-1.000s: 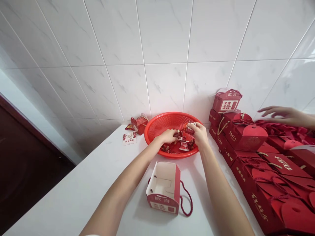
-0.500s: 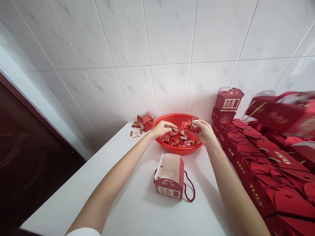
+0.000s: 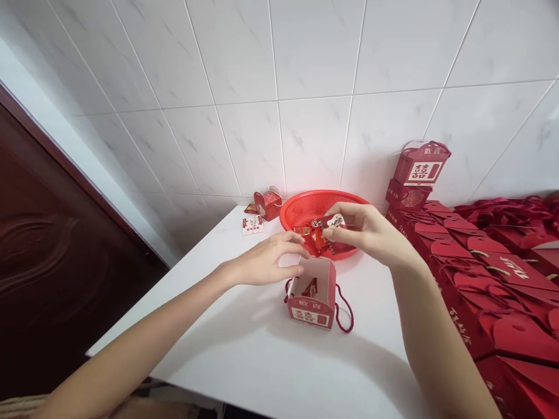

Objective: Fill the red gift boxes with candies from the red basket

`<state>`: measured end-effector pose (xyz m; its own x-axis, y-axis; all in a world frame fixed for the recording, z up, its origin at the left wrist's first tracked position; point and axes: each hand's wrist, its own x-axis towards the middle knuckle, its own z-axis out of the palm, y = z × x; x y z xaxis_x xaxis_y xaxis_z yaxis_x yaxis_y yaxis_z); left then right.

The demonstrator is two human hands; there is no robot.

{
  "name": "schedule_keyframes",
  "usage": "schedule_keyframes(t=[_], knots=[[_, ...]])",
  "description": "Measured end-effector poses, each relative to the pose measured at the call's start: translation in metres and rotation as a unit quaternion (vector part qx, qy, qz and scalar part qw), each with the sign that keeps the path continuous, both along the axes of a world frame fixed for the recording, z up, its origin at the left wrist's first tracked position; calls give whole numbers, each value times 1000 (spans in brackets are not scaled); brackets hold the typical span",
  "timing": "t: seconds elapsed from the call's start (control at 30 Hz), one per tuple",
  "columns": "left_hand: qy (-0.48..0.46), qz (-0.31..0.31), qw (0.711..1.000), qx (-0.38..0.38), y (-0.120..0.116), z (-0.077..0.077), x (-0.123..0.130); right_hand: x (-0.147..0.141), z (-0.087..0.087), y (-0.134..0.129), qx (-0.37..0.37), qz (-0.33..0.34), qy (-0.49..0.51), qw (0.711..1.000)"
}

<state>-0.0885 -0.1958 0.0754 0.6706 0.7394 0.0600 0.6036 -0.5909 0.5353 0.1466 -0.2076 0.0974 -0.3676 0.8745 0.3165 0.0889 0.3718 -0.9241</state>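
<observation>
A small red and white gift box (image 3: 311,317) with an open top and dark red cord handles stands on the white table. Inside it lies one red-wrapped candy (image 3: 310,287). My left hand (image 3: 271,259) hovers at the box's back left rim, fingers apart and holding nothing that I can see. Just beyond the box, my right hand (image 3: 367,233) grips several wrapped candies (image 3: 322,240) between thumb and fingers. Behind them sits a red plastic basket (image 3: 301,203); my right hand and the candies hide much of its inside.
Rows of closed red gift boxes (image 3: 502,273) fill the right side. Two boxes (image 3: 420,169) are stacked by the tiled wall (image 3: 314,128). At the back left stand a red barrel-shaped box (image 3: 268,205) and a white printed card (image 3: 252,225). A dark door (image 3: 52,244) is on the left.
Both hands have come back from the basket toward the gift box. The right hand brings candies along, the left has opened, and one candy now lies in the box. My view has shifted.
</observation>
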Motion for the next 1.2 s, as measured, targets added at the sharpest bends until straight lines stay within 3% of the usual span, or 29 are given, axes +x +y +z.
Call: schedule_keyframes(t=[0.2,0.37,0.53,0.7,0.87,0.97,1.2], knots=[[6,38,998,-47,-8,-16,-11,-26,-12,-8,68,19,-184,980],[-19,67,996,-59,-9,-28,-12,-34,-25,-4,69,21,-249,966],[-47,78,992,-84,-9,-34,-13,-35,-25,-4,70,28,-274,959],[-71,62,992,-82,-9,-39,-13,-38,-26,-4,54,55,-322,944],[-59,84,990,-99,-10,-41,-14,-33,-26,-1,38,-1,-422,906],[-50,83,990,-101,-11,-39,-14,-27,-22,-1,17,-2,-459,888],[-26,113,992,-50,-16,-35,-11,-14,-14,-3,-3,-19,-476,879]])
